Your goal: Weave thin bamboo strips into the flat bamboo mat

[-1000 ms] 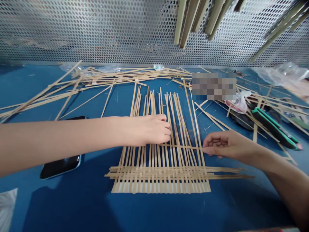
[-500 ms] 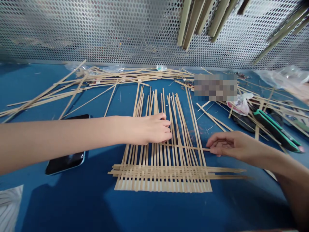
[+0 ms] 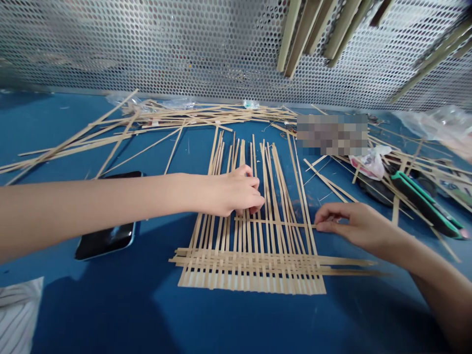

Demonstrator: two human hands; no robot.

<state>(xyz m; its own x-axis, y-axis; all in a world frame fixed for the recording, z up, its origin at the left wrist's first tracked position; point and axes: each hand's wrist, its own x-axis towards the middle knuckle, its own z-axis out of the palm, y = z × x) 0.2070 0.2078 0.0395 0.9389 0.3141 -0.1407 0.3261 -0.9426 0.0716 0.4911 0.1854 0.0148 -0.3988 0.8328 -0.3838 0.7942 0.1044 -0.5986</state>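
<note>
A flat lattice of thin bamboo strips [image 3: 250, 265] lies on the blue table [image 3: 73, 309], with several crosswise strips woven through its near end. My left hand [image 3: 239, 194] is curled over the lengthwise strips [image 3: 273, 182] at the middle of the lattice, its fingers down among them. Which strips it grips is hidden. One loose crosswise strip [image 3: 276, 223] runs just below those fingers, and my right hand [image 3: 350, 223] pinches its right end between thumb and forefinger.
A black phone [image 3: 105, 241] lies under my left forearm. Loose bamboo strips [image 3: 199, 115] are heaped beyond the lattice, against a perforated metal panel [image 3: 147, 49]. At right are a plastic bag [image 3: 372, 164] and a green-edged tool [image 3: 424, 204]. Striped cloth [image 3: 18, 314] shows at lower left.
My left fingers have curled further down among the lengthwise strips. My right hand still pinches the crosswise strip's end. The whole view has drifted slightly, with the table's contents shifting right.
</note>
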